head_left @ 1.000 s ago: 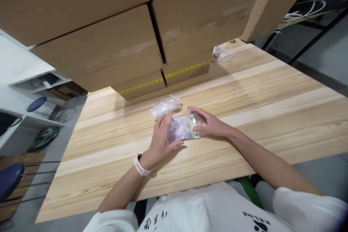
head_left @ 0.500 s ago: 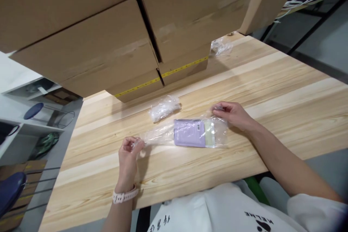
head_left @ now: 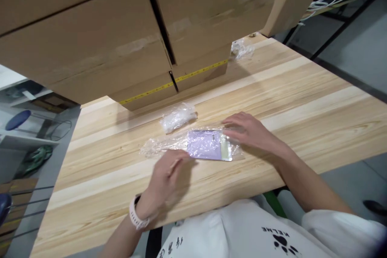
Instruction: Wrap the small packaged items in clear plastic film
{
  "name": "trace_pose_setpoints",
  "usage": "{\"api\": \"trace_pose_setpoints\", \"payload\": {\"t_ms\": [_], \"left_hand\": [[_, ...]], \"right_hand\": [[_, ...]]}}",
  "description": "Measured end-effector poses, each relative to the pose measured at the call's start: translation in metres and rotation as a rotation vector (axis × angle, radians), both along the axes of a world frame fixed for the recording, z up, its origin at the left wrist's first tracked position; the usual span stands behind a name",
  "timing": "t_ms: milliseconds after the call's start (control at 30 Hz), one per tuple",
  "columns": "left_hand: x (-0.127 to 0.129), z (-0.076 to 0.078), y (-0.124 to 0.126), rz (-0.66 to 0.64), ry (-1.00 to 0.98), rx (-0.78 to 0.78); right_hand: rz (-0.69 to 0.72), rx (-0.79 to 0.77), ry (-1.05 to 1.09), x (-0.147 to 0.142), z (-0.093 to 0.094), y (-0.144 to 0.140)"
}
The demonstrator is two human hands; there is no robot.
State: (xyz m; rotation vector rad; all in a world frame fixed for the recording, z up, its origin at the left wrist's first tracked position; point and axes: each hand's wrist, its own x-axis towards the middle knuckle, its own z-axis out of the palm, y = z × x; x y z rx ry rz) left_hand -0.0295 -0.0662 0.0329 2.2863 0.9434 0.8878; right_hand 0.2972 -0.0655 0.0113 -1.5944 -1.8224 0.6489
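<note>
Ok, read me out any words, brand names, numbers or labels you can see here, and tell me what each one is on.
"KELME", seen upside down, with a paw print: on the person's white shirt.
Dark characters on the shirt's other side, near the bottom edge: cut off, unreadable.
Small barcode label on the purple card inside the clear plastic bag: too small to read.
Yellow tape strip on the cardboard boxes: its markings are too small to read.

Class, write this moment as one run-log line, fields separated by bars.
left hand: open beside clear bag | right hand: flat on bag's end | purple packet: inside bag, on wooden table
</note>
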Motion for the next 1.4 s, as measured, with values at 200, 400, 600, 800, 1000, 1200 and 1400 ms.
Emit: {"api": "trace_pose_setpoints", "payload": {"t_ms": [200, 400, 600, 800, 1000, 1200, 1400], "left_hand": [[0.053, -0.023, 0.023, -0.342, 0.347, 0.082], [0.055, -0.022, 0.047, -0.249, 0.459, 0.165], [0.03, 0.009, 0.015, -0.243, 0.5, 0.302], [0.005, -0.013, -0.035, -0.325, 0.422, 0.208], [-0.011, -0.029, -0.05, -0.336, 0.427, 0.172], [-0.005, -0.026, -0.046, -0.226, 0.516, 0.168], [-0.001, -0.022, -0.045, -0.1, 0.503, 0.278]], "right_hand": [[0.194, 0.074, -0.415, -0.016, -0.02, 0.009], [0.229, 0.139, -0.446, -0.032, -0.004, -0.006], [0.465, 0.077, -0.256, -0.046, 0.045, -0.047], [0.686, -0.162, 0.118, -0.036, 0.021, -0.028], [0.289, 0.078, -0.296, -0.037, -0.032, -0.008], [0.308, -0.02, -0.197, -0.049, -0.005, -0.034], [0.321, -0.177, -0.173, -0.051, -0.004, -0.042]]}}
